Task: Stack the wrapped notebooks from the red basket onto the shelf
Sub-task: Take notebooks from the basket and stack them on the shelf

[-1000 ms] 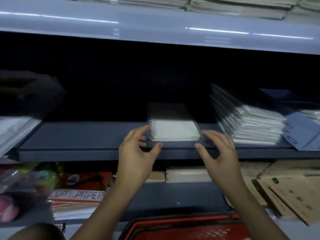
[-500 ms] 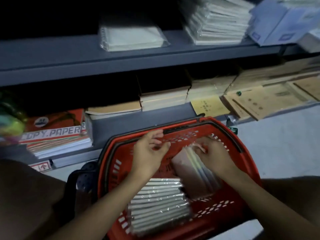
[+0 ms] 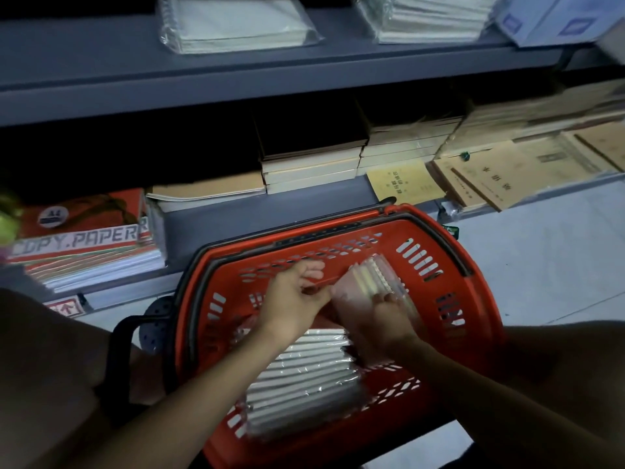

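Fingers of the left hand [image 3: 297, 296] are half curled, and they touch the near left edge of a leaning pack of notebooks [image 3: 375, 282] inside the red basket [image 3: 473, 299]; whether they really pinch the wrap or only rest on it, I cannot tell, because the picture is blurred there. To the right, the right hand [image 3: 389, 319] lies over the lower right part of the same pack, and it seems to grip it, but its fingertips are hidden behind the pack. The pack stands tilted, with its long axis going from the hands up and away toward the far right wall of the basket, so both hands are equally close to it. I judge that the coming lift must go upward and forward to the grey shelf [image 3: 101, 72], where one wrapped pack [image 3: 233, 22] already lies flat. Below the hands, a second wrapped bundle [image 3: 304, 377] lies flat on the basket floor. Its upper edge is covered by the wrists.
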Motion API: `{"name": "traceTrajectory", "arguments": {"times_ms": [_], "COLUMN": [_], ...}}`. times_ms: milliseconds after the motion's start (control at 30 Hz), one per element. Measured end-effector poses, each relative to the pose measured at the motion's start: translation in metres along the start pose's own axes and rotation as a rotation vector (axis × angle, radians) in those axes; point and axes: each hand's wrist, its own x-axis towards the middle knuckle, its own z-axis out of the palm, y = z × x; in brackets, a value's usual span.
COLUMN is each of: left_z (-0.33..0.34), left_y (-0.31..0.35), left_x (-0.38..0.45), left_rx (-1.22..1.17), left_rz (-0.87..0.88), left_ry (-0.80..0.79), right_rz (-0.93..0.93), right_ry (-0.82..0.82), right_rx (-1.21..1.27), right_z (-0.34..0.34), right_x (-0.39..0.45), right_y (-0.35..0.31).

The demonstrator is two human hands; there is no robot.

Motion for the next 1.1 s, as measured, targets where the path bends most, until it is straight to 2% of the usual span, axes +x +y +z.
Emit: {"name": "traceTrajectory", "arguments": {"times_ms": [133,200,333,400,567,700,767,900,1000,1100], "left_z": [-0.001,0.0,0.001,-0.001,-0.019,-0.038,-0.045,-0.048,-0.048,-0.054], "left_y": [-0.003,-0.003,-0.005,-0.003,0.016,0.036,0.044,0.052,0.062,0.078], "left_x": [0.001,0.003,0.004,0.003,0.007,0.006,0.004,-0.006,-0.018,-0.026], "left_rx": [0.021,0.018,0.066,0.091,0.054,0.044,0.075,0.064,-0.144,-0.495], "left_rz": [-0.013,-0.018,-0.018,-0.007,0.072,0.17,0.209,0.156,0.038,0.003], "left_ry": [-0.018,-0.025,-0.032,-0.039,-0.01,-0.066,-0.091,-0.018,0.005,-0.022], "right_rz": [0.009,0.017,-0.022,0.003,0.029,-0.116,-0.184,-0.277,-0.296,-0.265], "right_ry": [0.008,-0.031,-0.099,-0.102,-0.1,0.008,0.051,0.141,0.243,0.243], "right_rx": [-0.04,-0.01,-0.101,-0.031,0.226,0.138,0.182,0.495,0.908,1.176], "right_z": [0.004,0.002,0.013,0.012,-0.061,-0.137,-0.167,-0.212,-0.227,-0.224], "right_x": [0.009,0.009,0.0,-0.005,-0.011,-0.043,-0.062,-0.106,-0.135,-0.145], "right_y": [0.003,0.004,0.002,0.0,0.011,0.018,0.025,0.031,0.026,0.013]}}
